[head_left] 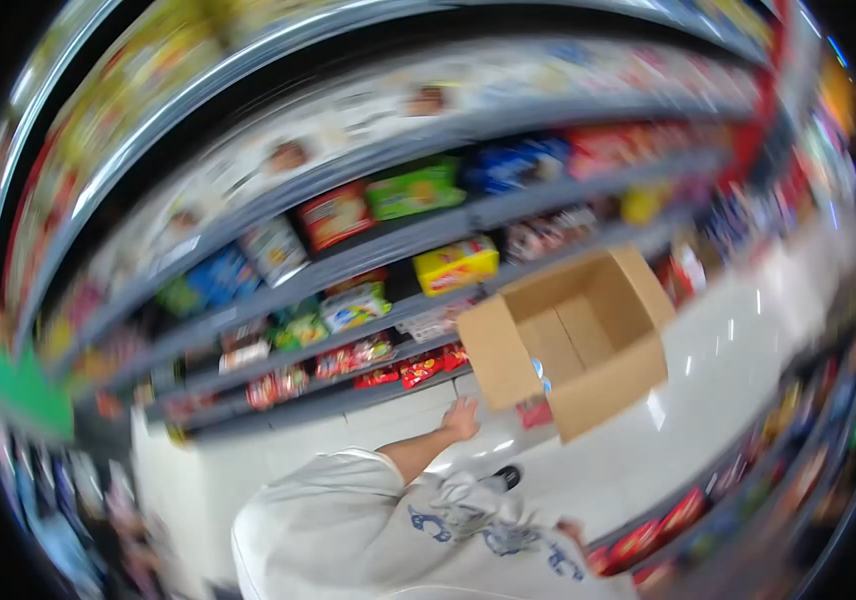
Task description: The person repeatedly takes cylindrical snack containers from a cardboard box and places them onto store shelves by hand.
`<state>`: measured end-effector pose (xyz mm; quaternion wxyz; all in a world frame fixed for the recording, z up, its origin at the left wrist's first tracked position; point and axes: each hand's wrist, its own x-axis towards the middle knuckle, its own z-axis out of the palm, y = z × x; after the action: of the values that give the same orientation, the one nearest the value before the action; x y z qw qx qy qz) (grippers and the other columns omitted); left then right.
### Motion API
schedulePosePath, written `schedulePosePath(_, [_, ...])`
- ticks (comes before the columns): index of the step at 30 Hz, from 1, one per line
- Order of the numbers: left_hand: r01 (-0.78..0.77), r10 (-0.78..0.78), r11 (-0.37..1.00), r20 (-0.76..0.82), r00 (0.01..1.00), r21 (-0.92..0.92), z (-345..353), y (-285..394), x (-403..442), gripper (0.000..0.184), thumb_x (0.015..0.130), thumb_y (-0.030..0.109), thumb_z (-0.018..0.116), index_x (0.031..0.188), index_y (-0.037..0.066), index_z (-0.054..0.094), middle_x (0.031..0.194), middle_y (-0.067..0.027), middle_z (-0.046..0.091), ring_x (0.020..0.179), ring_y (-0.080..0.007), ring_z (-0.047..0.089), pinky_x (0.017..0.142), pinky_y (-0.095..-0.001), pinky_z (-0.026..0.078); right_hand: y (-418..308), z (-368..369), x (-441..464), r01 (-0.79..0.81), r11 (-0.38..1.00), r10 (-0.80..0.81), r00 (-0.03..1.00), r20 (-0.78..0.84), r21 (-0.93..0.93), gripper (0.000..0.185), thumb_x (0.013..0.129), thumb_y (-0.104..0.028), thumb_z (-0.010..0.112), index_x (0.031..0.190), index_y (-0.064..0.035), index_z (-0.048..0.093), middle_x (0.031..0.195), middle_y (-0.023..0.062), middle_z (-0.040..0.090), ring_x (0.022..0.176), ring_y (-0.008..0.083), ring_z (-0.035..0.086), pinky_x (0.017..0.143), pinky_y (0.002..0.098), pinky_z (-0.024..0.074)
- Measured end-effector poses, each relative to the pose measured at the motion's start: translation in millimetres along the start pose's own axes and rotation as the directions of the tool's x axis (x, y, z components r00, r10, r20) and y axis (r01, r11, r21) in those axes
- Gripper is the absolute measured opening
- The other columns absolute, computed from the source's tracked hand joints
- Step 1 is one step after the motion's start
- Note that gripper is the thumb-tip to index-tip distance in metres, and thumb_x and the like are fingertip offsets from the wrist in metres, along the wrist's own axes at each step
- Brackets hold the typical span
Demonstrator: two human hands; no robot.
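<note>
My left hand (462, 418) reaches forward over the white floor, near the left flap of a cardboard box (601, 352). Its fingers look stretched out and hold nothing that I can see. The box gapes upward with its flaps folded out, and a small blue-and-white patch (540, 374) shows by its near inner edge. Close under the front flap lies a red packet (535, 411). Only a blurred bit of my right hand (572, 530) appears beside my white shirt (338, 510); its fingers cannot be made out.
Curved by the lens, a long shelf unit (368, 250) runs along the left and far side, stocked with bagged snacks. A yellow pack (456, 266) and red packets (421, 369) sit on its lower levels. Another stocked shelf (708, 490) borders the aisle on the right.
</note>
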<state>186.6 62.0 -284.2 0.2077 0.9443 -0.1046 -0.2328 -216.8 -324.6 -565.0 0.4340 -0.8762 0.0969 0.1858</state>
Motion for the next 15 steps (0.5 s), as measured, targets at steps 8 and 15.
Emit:
schedulePosePath(8, [0.529, -0.516, 0.701, 0.173, 0.839, -0.478, 68, -193, -186, 0.057, 0.075, 0.031, 0.056, 0.125, 0.004, 0.055, 0.129, -0.0213, 0.052, 0.120, -0.0317, 0.051, 0.100, -0.0390, 0.042, -169, -64, 123, -0.728, 0.672, 0.660, 0.670, 0.340, 0.132, 0.014, 0.087, -0.023, 0.056, 0.090, -0.0132, 0.066, 0.083, 0.0054, 0.064, 0.069, 0.0200, 0.061, 0.059, 0.0371, 0.0513])
schedulePosePath(15, [0.752, -0.734, 0.487, 0.258, 0.628, -0.444, 127, -316, -403, 0.044, 0.077, 0.032, 0.054, 0.104, -0.001, 0.065, 0.114, -0.0244, 0.060, 0.109, -0.0353, 0.058, 0.091, -0.0407, 0.047, -417, 2, 150, -0.368, 0.925, 0.336, 0.910, 0.241, 0.099, 0.009, 0.082, -0.016, 0.058, 0.088, -0.0106, 0.061, 0.074, 0.0022, 0.057, 0.058, 0.0151, 0.055, 0.047, 0.0311, 0.0442])
